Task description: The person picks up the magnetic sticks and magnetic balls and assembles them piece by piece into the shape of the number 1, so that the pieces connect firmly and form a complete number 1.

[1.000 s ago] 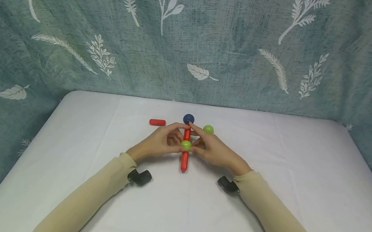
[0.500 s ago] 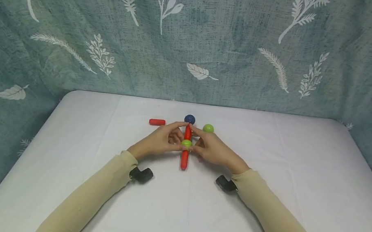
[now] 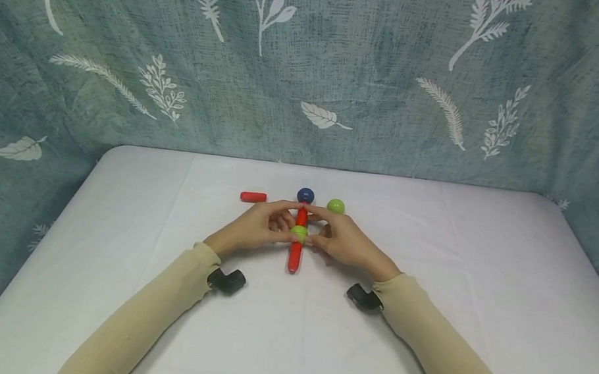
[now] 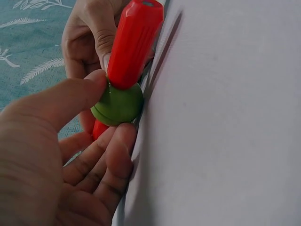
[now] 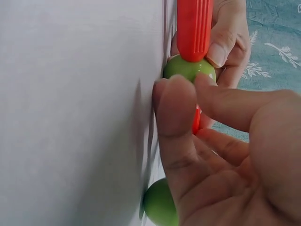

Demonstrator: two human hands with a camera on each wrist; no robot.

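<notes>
A straight row lies between my hands in the head view: a blue ball at the far end, a red rod, a green ball, and another red rod pointing toward me. My left hand pinches the green ball from the left with its thumb and fingers, as the left wrist view shows. From the other side my right hand grips the same ball with thumb and fingers. Both index fingers reach to the far rod near the blue ball. Fingers partly hide the far rod.
A loose red rod lies behind my left hand. Just behind my right hand sits a second green ball. All rest on a white-covered table, with a patterned teal cloth hanging behind it.
The blue ball has come slightly toward me, and the near rod's end has shifted slightly left and away. Both hands keep their hold; the loose rod and second green ball stay put.
</notes>
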